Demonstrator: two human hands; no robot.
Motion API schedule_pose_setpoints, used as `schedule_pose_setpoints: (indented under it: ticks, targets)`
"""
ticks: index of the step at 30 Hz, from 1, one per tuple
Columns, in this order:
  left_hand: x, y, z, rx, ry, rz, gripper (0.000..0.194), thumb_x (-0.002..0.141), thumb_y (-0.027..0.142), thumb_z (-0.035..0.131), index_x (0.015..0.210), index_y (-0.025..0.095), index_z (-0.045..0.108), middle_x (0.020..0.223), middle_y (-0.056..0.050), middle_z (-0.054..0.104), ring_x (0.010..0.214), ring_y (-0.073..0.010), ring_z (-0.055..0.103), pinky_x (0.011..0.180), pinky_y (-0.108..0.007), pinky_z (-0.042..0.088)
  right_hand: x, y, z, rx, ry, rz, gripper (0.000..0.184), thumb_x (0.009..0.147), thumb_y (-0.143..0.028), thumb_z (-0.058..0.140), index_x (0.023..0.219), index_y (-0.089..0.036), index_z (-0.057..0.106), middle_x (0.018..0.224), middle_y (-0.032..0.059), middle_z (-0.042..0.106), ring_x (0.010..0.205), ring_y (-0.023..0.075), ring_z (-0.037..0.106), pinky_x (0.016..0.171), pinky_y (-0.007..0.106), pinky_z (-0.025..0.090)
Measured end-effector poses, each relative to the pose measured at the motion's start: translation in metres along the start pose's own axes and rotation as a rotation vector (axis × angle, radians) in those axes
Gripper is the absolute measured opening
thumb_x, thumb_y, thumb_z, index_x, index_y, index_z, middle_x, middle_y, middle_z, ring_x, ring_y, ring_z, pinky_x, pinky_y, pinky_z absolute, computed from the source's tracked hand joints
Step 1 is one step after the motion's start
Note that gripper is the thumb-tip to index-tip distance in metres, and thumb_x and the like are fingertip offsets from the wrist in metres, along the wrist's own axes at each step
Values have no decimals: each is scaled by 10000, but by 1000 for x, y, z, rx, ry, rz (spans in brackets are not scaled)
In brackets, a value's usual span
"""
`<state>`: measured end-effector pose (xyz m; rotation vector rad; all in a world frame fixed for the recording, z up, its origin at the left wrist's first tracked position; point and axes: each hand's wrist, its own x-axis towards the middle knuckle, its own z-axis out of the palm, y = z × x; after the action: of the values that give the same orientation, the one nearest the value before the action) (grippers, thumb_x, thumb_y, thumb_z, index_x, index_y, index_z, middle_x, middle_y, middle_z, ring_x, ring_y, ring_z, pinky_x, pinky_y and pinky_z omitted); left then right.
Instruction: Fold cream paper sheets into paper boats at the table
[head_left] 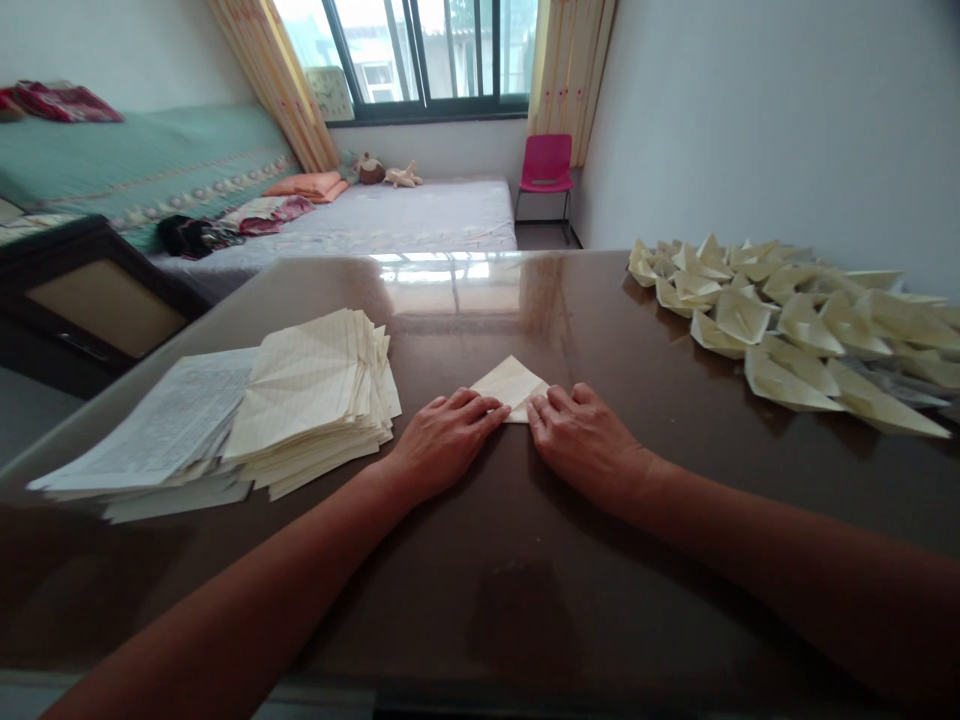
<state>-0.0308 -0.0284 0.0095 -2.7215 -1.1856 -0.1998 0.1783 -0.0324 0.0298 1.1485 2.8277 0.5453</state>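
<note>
A small folded sheet of cream paper (511, 382) lies on the glossy brown table, its pointed corner facing away from me. My left hand (452, 432) has its curled fingers pressed on the paper's left side and lower edge. On the right side, my right hand (576, 428) grips the paper's edge with fingers bent together. The thumbs are mostly hidden. To the left sits a stack of cream lined paper (300, 385), and beside it a pile of white printed sheets (161, 420). Several folded paper boats (802, 325) stand grouped at the right.
The brown table (517, 580) reflects the window. Beyond its far edge are a bed (442, 215) with pillows and soft toys and a pink chair (547, 165). A dark cabinet (105, 300) stands at the left, and a white wall (765, 120) runs along the right.
</note>
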Motion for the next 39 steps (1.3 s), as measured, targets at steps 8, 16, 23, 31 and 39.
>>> schedule_pose_setpoints:
  ticks: [8,16,23,31,39]
  targets:
    - [0,-8,4,-11,78,-7,322,976,296,413,1266,246,545,1247,-34,615,1182,-193,499,953,-337,429,5,6,1,-3,15,36,218,889,-90,465,1023,-75,637,927,149,677,906,273,540,703,375,310]
    - [-1,-15,6,53,132,-29,296,966,295,442,1219,238,585,1198,-38,654,1081,-186,589,892,-322,459,14,35,20,93,91,46,156,915,-169,492,944,-160,644,921,92,687,978,243,507,730,334,297]
    - [-2,-8,1,120,185,-12,320,944,232,471,1255,218,546,1228,-67,626,1184,-209,523,895,-326,440,12,42,29,234,175,-103,165,938,-217,483,940,-176,643,945,67,676,973,204,483,796,311,329]
    - [-4,-12,-7,87,190,-29,220,939,242,464,1084,209,627,1120,-61,644,1108,-203,538,850,-316,437,8,54,37,581,377,-134,206,904,-133,466,1002,-164,645,970,56,676,947,178,504,849,277,419]
    - [-8,8,-11,-1,179,229,222,967,257,428,999,226,645,906,-30,652,924,-147,581,748,-258,432,9,61,43,576,244,-141,240,877,-120,487,939,-204,704,982,45,700,971,174,534,898,317,398]
